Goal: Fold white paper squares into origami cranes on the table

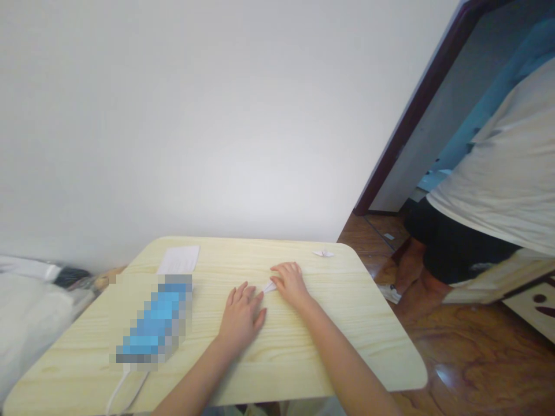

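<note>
Pressing its bent fingers onto a small folded paper (269, 286), the right hand (291, 284) sits toward the far middle of the counter (347, 323); only a white tip of the paper shows beyond the fingertips, so it cannot be told whether the hand pinches the piece or merely bears down on it. The left hand (241, 315) lies flat just beside it, toward the near edge, with its fingers spread wide and nothing in it. The step in hand looks like flattening a crease; a further fold would likely call for the left hand to steady the piece while the right lifts and turns a flap, since the paper is small and light enough to slip.

Counted: two hands at work; one folded paper under the right hand; one second folded piece (323, 253) lying alone near the far right corner; one flat white sheet (178, 259) near the far left corner; one blurred blue object (156, 323) on the left half; one white cable (121, 393) trailing off the near edge; one other person (498, 190) standing well apart, beyond the right edge.
</note>
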{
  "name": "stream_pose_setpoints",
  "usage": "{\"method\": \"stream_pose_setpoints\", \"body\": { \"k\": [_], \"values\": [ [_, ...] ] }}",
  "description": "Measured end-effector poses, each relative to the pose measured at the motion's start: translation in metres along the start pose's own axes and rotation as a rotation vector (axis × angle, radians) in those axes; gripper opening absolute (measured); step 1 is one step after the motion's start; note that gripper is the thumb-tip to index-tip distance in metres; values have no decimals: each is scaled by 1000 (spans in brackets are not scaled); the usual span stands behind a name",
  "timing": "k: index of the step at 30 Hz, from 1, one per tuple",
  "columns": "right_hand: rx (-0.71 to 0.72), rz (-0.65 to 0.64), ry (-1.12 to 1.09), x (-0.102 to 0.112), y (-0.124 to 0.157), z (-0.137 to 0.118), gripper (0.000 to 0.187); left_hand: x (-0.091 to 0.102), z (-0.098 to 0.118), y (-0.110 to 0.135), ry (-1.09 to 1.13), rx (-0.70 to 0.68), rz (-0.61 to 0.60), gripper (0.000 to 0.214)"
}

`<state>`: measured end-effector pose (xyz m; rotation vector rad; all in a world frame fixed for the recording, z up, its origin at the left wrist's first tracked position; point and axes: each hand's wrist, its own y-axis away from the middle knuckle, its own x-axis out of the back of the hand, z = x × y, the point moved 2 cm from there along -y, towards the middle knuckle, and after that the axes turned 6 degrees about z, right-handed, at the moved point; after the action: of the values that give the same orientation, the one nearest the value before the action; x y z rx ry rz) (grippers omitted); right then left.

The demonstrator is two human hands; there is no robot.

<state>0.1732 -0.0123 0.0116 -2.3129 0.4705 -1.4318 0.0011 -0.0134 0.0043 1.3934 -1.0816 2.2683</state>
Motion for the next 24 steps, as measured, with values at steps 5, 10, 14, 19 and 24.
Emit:
{"method": "stream_pose_setpoints", "body": {
  "k": [5,10,14,19,24],
  "values": [
    [123,-207,-58,11,8,2,50,-2,-3,-3,45,13,-4,29],
    [110,-193,-76,12,7,2,39,-5,-10,-12,96,25,20,28],
    [52,-105,-178,8,6,2,34,-10,-23,-27,164,135,83,36],
    [-104,41,-423,7,4,5,36,-17,-31,-45,399,320,67,35],
    [-165,92,-519,8,2,1,28,-18,-24,-56,756,398,55,28]
  ]
}}
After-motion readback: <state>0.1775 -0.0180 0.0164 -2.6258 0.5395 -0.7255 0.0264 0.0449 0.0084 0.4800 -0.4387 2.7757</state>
